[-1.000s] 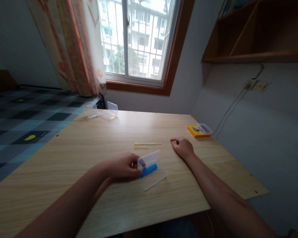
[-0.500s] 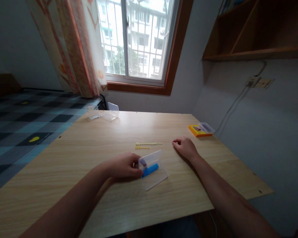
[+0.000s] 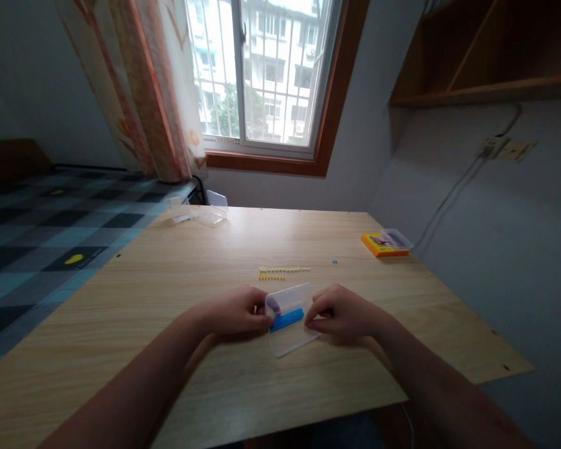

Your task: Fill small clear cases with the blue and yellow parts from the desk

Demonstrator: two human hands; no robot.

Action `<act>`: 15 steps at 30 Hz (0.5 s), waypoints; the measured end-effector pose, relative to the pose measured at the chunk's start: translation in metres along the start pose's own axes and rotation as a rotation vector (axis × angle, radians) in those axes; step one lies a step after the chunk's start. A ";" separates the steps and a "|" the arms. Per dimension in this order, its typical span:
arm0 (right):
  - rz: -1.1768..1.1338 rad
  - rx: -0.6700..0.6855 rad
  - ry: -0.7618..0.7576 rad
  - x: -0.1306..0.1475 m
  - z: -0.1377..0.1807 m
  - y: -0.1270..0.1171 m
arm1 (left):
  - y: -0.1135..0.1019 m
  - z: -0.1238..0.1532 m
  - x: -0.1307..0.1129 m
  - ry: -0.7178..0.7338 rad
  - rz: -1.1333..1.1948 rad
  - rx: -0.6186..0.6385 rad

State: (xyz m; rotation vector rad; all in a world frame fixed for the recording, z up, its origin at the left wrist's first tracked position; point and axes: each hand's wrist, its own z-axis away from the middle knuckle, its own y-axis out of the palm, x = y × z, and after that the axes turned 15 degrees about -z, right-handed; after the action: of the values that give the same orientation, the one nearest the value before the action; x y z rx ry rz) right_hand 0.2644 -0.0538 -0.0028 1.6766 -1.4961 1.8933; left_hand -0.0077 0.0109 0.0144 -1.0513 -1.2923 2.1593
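Case, clear plastic — likely light, stiff, slippery — lies open on the surface; left hand pinches its left edge, probably the best hold; right hand presses fingertips together at its right side, any contents hidden.

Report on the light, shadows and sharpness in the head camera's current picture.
Head view: the barred window is nearly blown out white, laying a pale sheen on the far tabletop; head view: soft shadows lie under the wrists of the left hand and right hand; head view: the cream and yellow rows of tiny pieces are too small and soft for detail.
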 end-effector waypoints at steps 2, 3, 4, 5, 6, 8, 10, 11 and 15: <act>0.040 0.001 0.030 -0.001 -0.002 0.007 | 0.000 0.000 0.000 0.002 -0.001 -0.001; 0.060 0.001 0.036 -0.002 -0.003 0.010 | 0.000 0.000 0.000 0.001 -0.003 -0.001; 0.081 0.001 0.040 -0.002 -0.004 0.011 | 0.000 0.000 0.000 0.001 -0.005 -0.001; 0.104 0.002 0.041 -0.003 -0.004 0.013 | 0.000 -0.001 0.001 0.000 -0.005 -0.001; 0.127 0.003 0.043 -0.004 -0.004 0.013 | 0.001 -0.001 0.002 -0.002 -0.001 0.001; 0.161 0.005 0.045 -0.005 -0.004 0.012 | 0.002 -0.002 0.004 -0.001 0.010 0.006; 0.160 0.010 0.038 -0.006 -0.003 0.009 | 0.004 -0.003 0.005 0.001 0.017 0.006; 0.146 0.010 0.027 -0.005 -0.003 0.007 | 0.005 -0.003 0.006 0.003 0.017 0.005; 0.085 -0.007 -0.034 -0.001 -0.001 -0.001 | 0.005 -0.003 0.006 0.012 0.021 0.004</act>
State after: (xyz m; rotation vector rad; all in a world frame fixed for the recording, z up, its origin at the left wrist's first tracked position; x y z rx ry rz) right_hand 0.2650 -0.0523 -0.0033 1.6758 -1.6096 1.9084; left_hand -0.0089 0.0146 0.0061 -1.0796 -1.2765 2.1669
